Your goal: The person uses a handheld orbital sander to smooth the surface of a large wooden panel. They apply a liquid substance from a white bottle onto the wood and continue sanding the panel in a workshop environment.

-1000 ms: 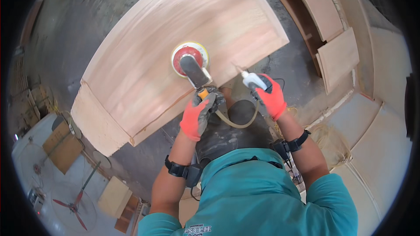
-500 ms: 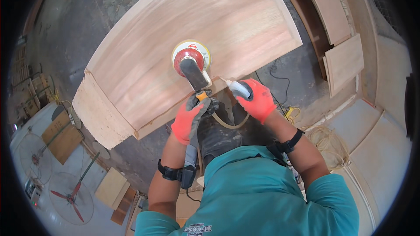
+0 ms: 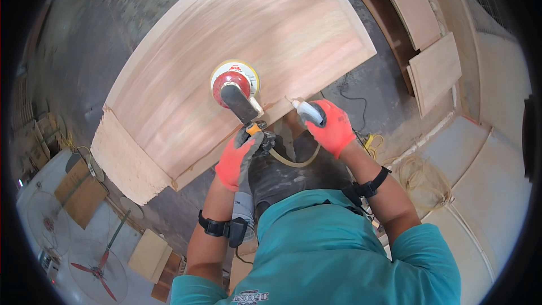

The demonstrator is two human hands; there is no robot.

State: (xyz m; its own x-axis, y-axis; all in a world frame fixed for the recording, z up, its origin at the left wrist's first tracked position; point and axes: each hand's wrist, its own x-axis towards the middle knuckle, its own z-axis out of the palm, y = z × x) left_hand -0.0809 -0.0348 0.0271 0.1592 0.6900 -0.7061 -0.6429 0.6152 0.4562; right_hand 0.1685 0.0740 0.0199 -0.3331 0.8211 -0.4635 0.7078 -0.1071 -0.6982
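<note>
My left hand (image 3: 238, 155), in a red and grey glove, is closed around a small orange-yellow piece (image 3: 253, 129). It sits at the end of the dark handle of a round red sander (image 3: 232, 87). The sander rests pad-down on a large curved wooden panel (image 3: 186, 118). A beige hose (image 3: 293, 164) loops from beside that hand toward the right one. Gloved alike, my right hand (image 3: 334, 127) grips a white squeeze bottle (image 3: 307, 112). Its narrow nozzle points left, at the panel's near edge. Whether the tip touches the wood, I cannot tell.
Along the panel's left end runs a rough, pale strip (image 3: 127, 155). Wooden boards (image 3: 435, 73) lie at the right, near a coiled hose (image 3: 423, 181). A fan (image 3: 97, 271) and flat boards (image 3: 149, 255) stand at the lower left. A dark cable (image 3: 361, 99) trails across the floor.
The view has shifted slightly, so panel and sander appear a little further left. Both hands keep their holds, and the bottle stays by the panel's near edge.
</note>
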